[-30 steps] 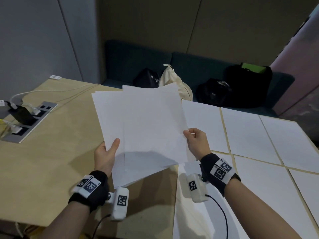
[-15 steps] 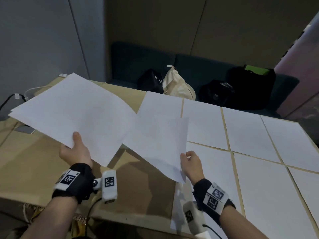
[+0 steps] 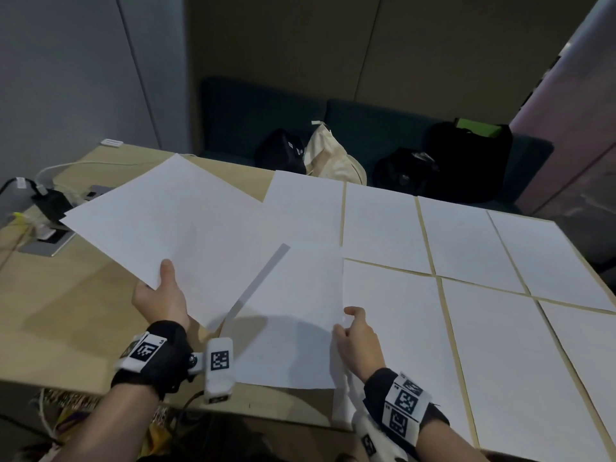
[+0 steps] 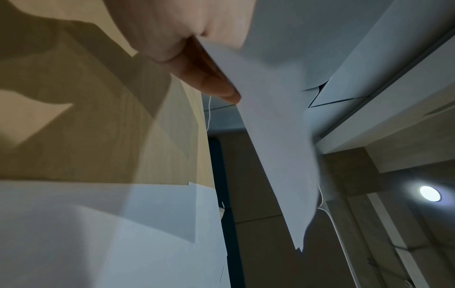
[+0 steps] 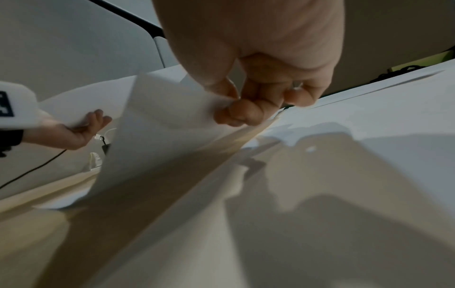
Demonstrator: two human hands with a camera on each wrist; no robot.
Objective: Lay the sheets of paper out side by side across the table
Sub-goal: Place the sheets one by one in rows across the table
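My left hand holds a thin stack of white sheets above the wooden table, thumb on top; in the left wrist view its fingers lie under the stack. My right hand pinches the right edge of a single sheet that lies low over the table's near edge, beside the laid-out sheets. In the right wrist view my fingertips pinch that sheet, which curves down to the table.
Several sheets lie in two rows across the right of the table with narrow gaps. A power socket panel with plugs and cables sits at the far left. Bags rest on the dark bench behind the table.
The hands have drawn apart. The left hand carried the stack leftward, and the right hand brought one sheet down to the table next to the laid rows.
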